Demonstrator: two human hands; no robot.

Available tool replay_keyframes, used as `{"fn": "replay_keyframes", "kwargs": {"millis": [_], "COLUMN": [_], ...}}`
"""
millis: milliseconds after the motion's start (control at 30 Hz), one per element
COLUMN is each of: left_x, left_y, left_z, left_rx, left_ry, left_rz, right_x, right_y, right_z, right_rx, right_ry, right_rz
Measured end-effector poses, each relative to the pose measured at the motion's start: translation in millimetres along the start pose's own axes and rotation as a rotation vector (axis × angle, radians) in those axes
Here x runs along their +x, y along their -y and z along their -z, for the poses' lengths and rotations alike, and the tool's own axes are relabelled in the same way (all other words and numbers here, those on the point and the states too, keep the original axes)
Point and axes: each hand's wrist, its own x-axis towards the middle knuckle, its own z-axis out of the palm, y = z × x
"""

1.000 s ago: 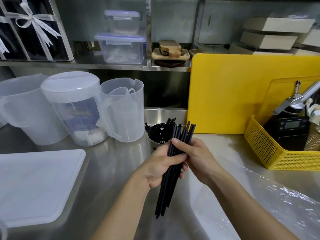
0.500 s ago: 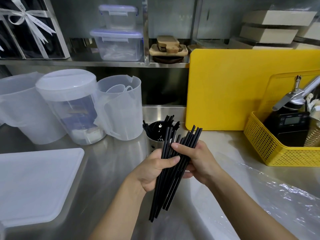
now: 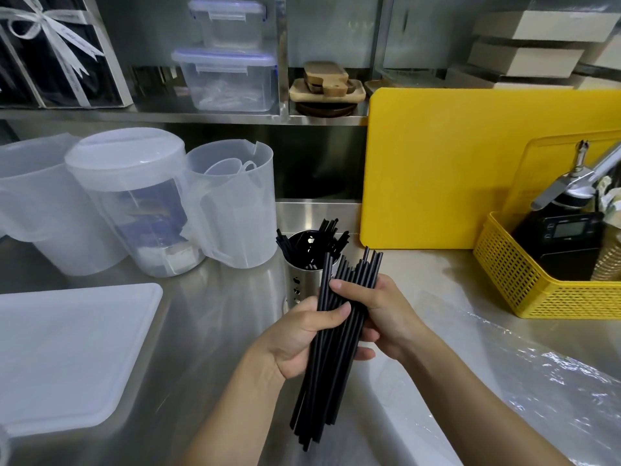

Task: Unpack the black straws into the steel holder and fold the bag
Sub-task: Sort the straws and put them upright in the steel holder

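We're seeing the left hand [image 3: 304, 334] gripping a bundle of black straws [image 3: 331, 344], thumb pressing across them, while the right hand [image 3: 381, 312] is clasping the same bundle from the other side; just behind, the steel holder [image 3: 299, 280] is standing with straws inside, and the clear bag [image 3: 524, 391] is lying at right

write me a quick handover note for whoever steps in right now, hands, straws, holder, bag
Left hand: closed on the bundle of black straws, thumb across the front.
Right hand: also closed on the bundle, higher up.
Bundle: held tilted above the counter, just in front of the steel holder.
Done: some straws already stand in the holder; this bundle is out of the clear plastic bag.
Left: drop the bundle into the holder, then fold the bag, which lies flat on the counter to the right.
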Motion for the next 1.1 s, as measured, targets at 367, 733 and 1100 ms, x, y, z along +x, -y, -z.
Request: {"fn": "replay_keyframes", "kwargs": {"millis": [367, 733, 1100], "left_x": [1, 0, -2], "left_y": [3, 6, 13], "left_z": [8, 13, 16], "left_rx": [-0.110, -0.014, -0.028], "left_ry": [0.097, 0.181, 0.306], "left_rz": [0.059, 0.124, 0.219], "right_x": [6, 16, 18], "right_y": [5, 26, 43], "right_z": [7, 30, 44], "right_rx": [0.046, -0.095, -0.460], "right_ry": [0.037, -0.068, 0.205], "right_rz": [0.002, 0.061, 0.076]}}
